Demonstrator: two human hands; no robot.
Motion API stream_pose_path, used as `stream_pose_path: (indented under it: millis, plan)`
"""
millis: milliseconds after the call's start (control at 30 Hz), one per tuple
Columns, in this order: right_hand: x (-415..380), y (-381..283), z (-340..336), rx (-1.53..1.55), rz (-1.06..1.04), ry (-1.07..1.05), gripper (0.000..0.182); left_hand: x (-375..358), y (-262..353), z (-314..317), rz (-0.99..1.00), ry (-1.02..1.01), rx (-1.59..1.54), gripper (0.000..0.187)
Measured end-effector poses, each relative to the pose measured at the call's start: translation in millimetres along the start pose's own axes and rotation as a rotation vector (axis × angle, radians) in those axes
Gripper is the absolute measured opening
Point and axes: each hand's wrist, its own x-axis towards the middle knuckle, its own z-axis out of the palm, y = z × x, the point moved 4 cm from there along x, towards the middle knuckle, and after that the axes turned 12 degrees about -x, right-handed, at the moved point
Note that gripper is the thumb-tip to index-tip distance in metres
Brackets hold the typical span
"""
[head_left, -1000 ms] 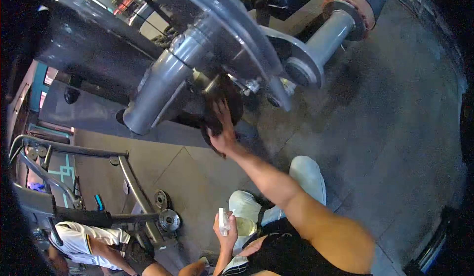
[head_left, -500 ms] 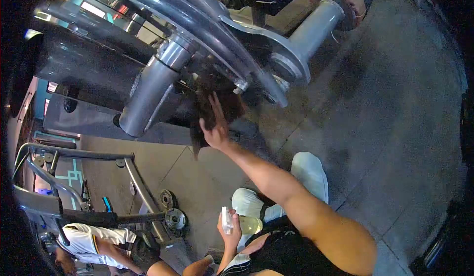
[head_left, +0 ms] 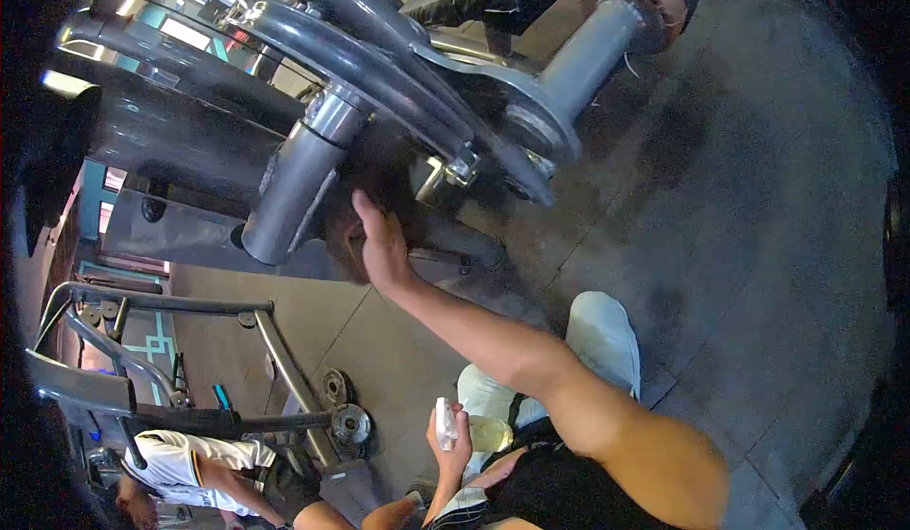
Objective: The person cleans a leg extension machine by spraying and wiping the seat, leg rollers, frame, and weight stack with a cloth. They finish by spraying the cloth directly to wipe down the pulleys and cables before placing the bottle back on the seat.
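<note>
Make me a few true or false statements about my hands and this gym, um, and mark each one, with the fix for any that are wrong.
1. The left hand holds a spray bottle. True.
2. The spray bottle looks dark blue. False: its sprayer head is white and its body pale yellowish.
3. The right hand is stretched out toward a gym machine. True.
4. Both hands grip the spray bottle. False: only the left hand does.
5. Another person wears a white shirt. True.
</note>
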Motion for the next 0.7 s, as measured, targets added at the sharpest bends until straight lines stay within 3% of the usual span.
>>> stream_pose_path:
  millis: [67, 167, 233, 267, 367, 500, 600, 700]
  plan:
    - [1.3, -12.9, 6.8, -0.01, -0.043, 0.046, 0.052, -1.6, -8.2, -3.4, -0.032, 0.029, -0.033, 0.013]
    - [15.3, 60.7, -21.0, -0.523, -0.586, 0.236, 0.057, -1.6, -11.1, -5.1, -0.045, 0.058, -0.045, 0.012]
    - [10.3, 79.6, -47.7, -0.786, -0.772, 0.286, 0.064, 1.4, -7.6, -8.3, -0.042, 0.059, -0.035, 0.011]
    - [10.0, 89.2, -62.5, -0.873, -0.789, 0.215, 0.069, 3.7, -5.5, -8.5, -0.041, 0.056, -0.038, 0.011]
    - [-6.4, 158.4, -107.7, -0.883, -0.389, 0.284, 0.054, 0.5, -9.9, -11.4, -0.041, 0.052, -0.05, 0.011]
    - [8.3, 150.2, -130.2, -0.36, 0.31, 0.377, 0.062, 3.1, -13.6, -10.6, 0.012, 0.058, -0.065, 0.013]
    - [21.8, 54.0, -67.6, -0.246, 0.353, 0.391, 0.053, -2.1, -19.6, -11.1, 0.05, 0.049, -0.043, 0.014]
    - [37.6, 66.8, -46.2, -0.173, 0.077, 0.385, 0.053, -3.1, -24.3, -10.2, 0.068, 0.059, -0.032, 0.013]
